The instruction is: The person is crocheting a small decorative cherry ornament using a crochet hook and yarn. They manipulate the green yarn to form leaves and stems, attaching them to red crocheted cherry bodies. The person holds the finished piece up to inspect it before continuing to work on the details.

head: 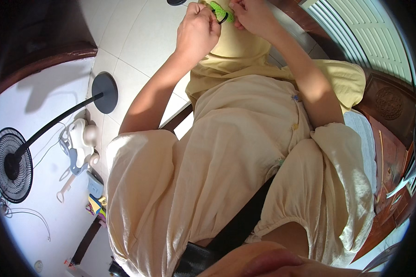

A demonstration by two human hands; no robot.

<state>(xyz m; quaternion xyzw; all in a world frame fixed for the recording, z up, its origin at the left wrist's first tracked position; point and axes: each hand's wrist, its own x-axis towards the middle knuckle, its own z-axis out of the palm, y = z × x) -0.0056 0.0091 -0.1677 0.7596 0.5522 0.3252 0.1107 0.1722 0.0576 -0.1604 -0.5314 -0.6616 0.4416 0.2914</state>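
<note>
At the top of the head view, a bright green piece that looks crocheted or knitted (221,11) lies between my two hands, above the yellow cloth over my lap (242,45). My left hand (199,29) has its fingers closed on a black ring or loop (224,18), which passes by the green piece. My right hand (251,15) is at the green piece's right edge with its fingertips pinched together. Whether a thin strand or tool is between them is too small to tell.
A black standing fan (12,164) with a round base (105,92) stands at the left, by a white and grey ride-on toy (81,142). Carved dark wooden furniture (388,104) and a pale slatted panel (371,31) are at the right. Tiled floor (135,45) shows beyond my left arm.
</note>
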